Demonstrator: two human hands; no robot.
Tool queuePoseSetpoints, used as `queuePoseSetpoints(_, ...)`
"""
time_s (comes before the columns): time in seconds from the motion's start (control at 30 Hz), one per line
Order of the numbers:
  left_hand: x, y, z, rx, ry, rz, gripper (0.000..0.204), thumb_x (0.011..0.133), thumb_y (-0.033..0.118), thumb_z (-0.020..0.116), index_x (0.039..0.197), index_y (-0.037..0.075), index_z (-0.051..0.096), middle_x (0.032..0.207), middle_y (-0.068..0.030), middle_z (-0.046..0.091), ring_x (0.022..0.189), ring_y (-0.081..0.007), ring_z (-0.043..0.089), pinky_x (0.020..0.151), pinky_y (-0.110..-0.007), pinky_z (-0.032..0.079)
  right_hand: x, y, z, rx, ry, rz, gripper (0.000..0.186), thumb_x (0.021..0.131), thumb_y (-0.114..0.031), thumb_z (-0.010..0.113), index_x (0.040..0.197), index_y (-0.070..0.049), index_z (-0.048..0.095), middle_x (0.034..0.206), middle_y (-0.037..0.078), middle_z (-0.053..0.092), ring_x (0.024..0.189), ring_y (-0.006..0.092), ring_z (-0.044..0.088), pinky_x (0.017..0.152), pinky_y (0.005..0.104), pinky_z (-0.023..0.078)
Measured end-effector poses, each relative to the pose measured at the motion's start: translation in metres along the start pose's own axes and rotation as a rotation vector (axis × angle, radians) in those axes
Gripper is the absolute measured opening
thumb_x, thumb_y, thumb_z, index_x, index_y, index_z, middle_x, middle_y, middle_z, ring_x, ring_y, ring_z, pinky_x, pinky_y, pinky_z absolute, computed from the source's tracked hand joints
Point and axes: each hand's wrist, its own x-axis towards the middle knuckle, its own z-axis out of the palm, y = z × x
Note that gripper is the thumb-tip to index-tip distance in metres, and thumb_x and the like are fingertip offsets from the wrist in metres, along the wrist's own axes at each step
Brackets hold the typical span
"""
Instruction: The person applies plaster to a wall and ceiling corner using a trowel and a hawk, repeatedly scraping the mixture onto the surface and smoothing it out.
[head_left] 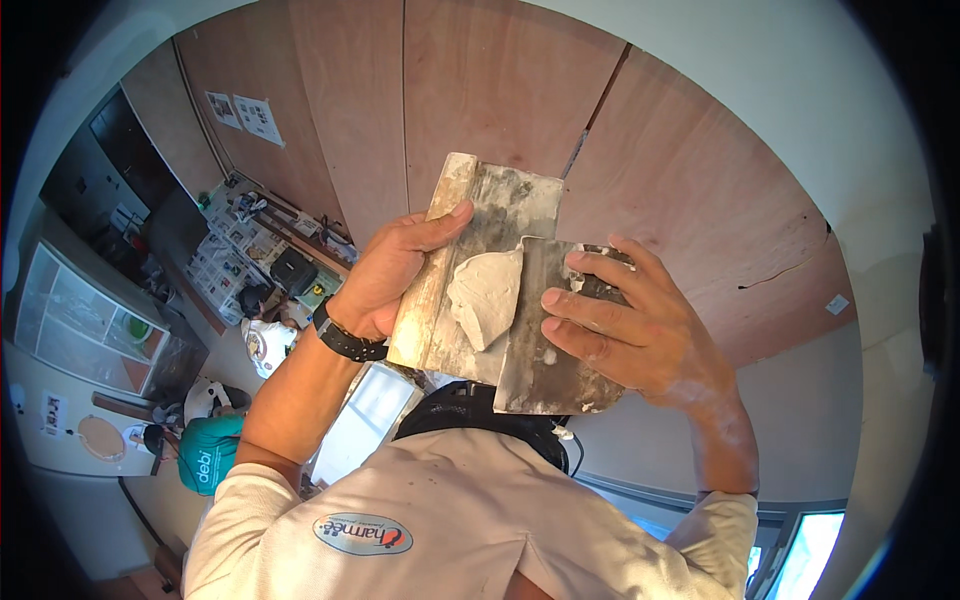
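Note:
My left hand point(395, 265) grips a wide filling knife point(515, 200) by the long, worn pale strip along its left edge, thumb on top. A lump of off-white paste point(482, 295) lies on that knife's blade. My right hand point(630, 320) holds a second, darker, stained blade point(535, 370) with fingers spread over its upper face. That blade overlaps the right part of the first one, its left edge against the paste. Dried smears mark both tools. A dark watch point(345, 340) is on my left wrist.
Plywood panels point(490, 80) stand ahead. At the left, two co-workers, one in white point(270, 340), one in green point(205, 450), are near newspapers point(215, 270) spread with tools, a black case point(292, 270) and a glazed cabinet point(80, 310). A white panel point(355, 420) lies below my arms.

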Motion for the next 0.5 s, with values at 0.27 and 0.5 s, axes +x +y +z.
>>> queuePoseSetpoints(0.27,0.004,0.006,-0.028,-0.119,0.078,0.006,0.035,0.104,0.023,0.055,0.124,-0.006,0.059,0.113,-0.0173,0.07,0.092,-0.0255,0.074,0.08,-0.039,0.064,-0.04,0.021,0.01,0.482,0.31,0.513,0.025,0.087,-0.001,0.066,0.111,-0.006,0.071,0.116,0.008,0.071,0.111,0.0334,0.066,0.099,0.0516,0.051)
queuePoseSetpoints(0.5,-0.021,0.016,-0.053,-0.252,0.026,-0.128,0.045,0.103,0.032,0.053,0.139,0.004,0.053,0.131,-0.0189,0.064,0.117,-0.0371,0.065,0.102,-0.055,0.051,-0.098,0.021,0.045,1.939,1.099,1.059,0.032,0.098,-0.006,0.059,0.129,0.0,0.056,0.127,0.016,0.065,0.113,0.0329,0.066,0.095,0.0463,0.055)
